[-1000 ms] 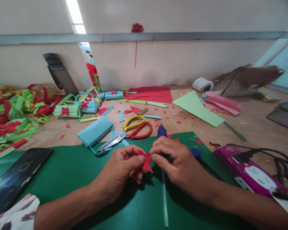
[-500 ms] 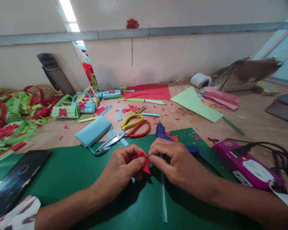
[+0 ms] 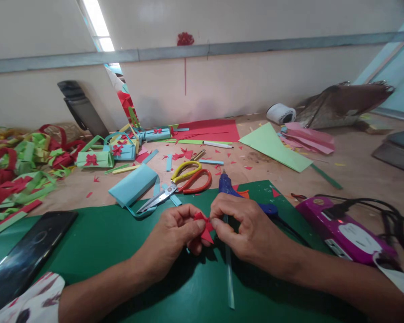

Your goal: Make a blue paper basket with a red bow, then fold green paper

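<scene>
My left hand [image 3: 185, 229] pinches a small red paper piece [image 3: 207, 233] between thumb and fingers, with a pointed end hanging below. My right hand [image 3: 237, 222] has its thumb and forefinger pressed together at the right edge of the same red paper. A blue glue gun [image 3: 226, 185] lies just beyond my right hand, and its clear glue stick [image 3: 229, 278] runs beneath that hand over the green mat [image 3: 121, 244]. Scissors with yellow and red handles [image 3: 192, 180] and a folded light blue paper [image 3: 133, 184] lie beyond my left hand.
A black phone [image 3: 30, 249] lies at the left, a purple power strip [image 3: 348, 231] with cables at the right. Small paper bags with red bows [image 3: 94, 159] stand back left. Red sheet [image 3: 218, 130], light green sheet [image 3: 276, 148] and a dark bottle [image 3: 82, 107] are farther back.
The view has shifted slightly, so things at the left appear a little farther right. Both hands remain at the red paper, whose visible part has turned slightly.
</scene>
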A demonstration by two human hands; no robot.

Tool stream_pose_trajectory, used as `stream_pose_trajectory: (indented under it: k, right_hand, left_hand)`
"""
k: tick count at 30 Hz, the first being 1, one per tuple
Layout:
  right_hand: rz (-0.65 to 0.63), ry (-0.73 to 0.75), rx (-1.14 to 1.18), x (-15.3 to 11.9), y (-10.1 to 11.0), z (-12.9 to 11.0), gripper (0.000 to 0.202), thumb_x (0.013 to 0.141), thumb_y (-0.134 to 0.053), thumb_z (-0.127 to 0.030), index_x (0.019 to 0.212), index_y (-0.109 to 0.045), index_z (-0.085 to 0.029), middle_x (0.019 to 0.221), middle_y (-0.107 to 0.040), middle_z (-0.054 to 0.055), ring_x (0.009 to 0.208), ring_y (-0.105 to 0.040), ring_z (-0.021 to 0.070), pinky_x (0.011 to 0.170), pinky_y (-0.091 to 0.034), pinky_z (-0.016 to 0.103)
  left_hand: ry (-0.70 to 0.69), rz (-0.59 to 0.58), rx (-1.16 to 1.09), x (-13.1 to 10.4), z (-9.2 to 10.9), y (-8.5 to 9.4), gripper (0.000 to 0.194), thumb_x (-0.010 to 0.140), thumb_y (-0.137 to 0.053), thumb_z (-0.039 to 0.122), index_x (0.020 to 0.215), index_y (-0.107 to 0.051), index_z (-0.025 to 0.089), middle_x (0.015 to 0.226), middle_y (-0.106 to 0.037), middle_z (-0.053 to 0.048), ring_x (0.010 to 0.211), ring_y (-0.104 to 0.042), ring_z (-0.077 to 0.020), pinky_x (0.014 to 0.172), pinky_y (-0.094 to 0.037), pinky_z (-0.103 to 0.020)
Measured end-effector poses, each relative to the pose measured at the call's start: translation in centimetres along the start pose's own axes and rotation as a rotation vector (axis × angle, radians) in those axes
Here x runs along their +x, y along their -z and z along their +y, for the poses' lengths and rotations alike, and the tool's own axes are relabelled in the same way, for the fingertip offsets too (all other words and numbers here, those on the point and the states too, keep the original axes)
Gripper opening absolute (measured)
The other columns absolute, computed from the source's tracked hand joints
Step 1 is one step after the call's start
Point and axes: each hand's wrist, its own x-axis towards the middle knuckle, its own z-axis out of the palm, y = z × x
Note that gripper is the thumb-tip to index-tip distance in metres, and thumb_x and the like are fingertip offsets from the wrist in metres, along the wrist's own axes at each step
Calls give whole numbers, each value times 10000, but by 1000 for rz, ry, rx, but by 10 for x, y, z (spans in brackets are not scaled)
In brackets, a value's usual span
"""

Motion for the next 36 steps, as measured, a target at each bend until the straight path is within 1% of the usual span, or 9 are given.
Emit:
stream_pose_trajectory:
  k: [10,14,18,21,24,26,29,33,36]
  right_hand:
    - [46,-29,-11,3,3,2,185,766,-478,-69,621,-462,-183,634,-507,-9,602,-471,108,573,-364,243]
    - [159,-31,26,5,8,2,180,790,-487,-101,632,-472,-187,640,-529,-11,593,-484,106,574,-379,241]
    - [235,-144,72,8,12,5,239,860,-466,-213,624,-502,-191,580,-507,-24,533,-471,102,525,-378,240]
    - [242,-196,153,10,11,8,208,842,-531,-257,645,-507,-192,599,-517,-31,549,-495,100,526,-403,227]
    - [186,-207,275,10,8,10,71,859,-505,-226,816,-548,-190,715,-592,-23,611,-564,101,579,-454,220]
    - [115,-216,301,9,6,11,146,911,-413,-228,845,-539,-195,694,-597,-27,590,-567,94,577,-455,219]
    - [44,-255,273,7,5,10,240,948,-336,-283,764,-468,-206,560,-507,-59,489,-502,86,504,-420,215]
    - [26,-280,194,5,4,6,325,937,-339,-338,635,-346,-217,485,-349,-79,399,-350,71,389,-305,209]
    - [45,-273,166,4,4,4,395,913,-385,-355,548,-341,-210,453,-361,-65,402,-342,74,398,-295,222]
  left_hand:
    - [31,19,-135,0,1,1,160,774,-669,244,762,-541,148,579,-638,-11,448,-514,-70,474,-417,-169]
    - [24,18,-187,2,1,1,176,763,-680,244,762,-531,149,575,-633,-6,431,-509,-69,469,-437,-176]
    - [23,18,-196,1,0,0,178,776,-659,255,770,-512,154,583,-627,-4,439,-509,-73,463,-436,-180]
    - [-5,-1,-128,-1,0,-1,164,795,-638,256,763,-520,146,592,-634,-13,450,-504,-68,476,-422,-175]
    - [-35,-42,-53,-3,-1,-2,171,810,-632,267,754,-534,138,610,-651,-28,465,-511,-66,484,-406,-168]
    - [-39,-51,-57,-4,-2,-3,173,816,-630,273,761,-536,139,614,-655,-30,464,-512,-67,485,-409,-170]
    - [-40,-34,-126,-5,-1,-4,165,814,-632,267,765,-534,144,601,-646,-18,454,-505,-65,482,-421,-172]
    - [-52,-18,-188,-7,3,-6,174,792,-659,266,764,-532,149,580,-630,-1,459,-516,-69,476,-430,-169]
    - [-73,-11,-181,-8,4,-6,199,787,-672,289,758,-537,146,584,-633,-7,463,-521,-70,483,-437,-172]
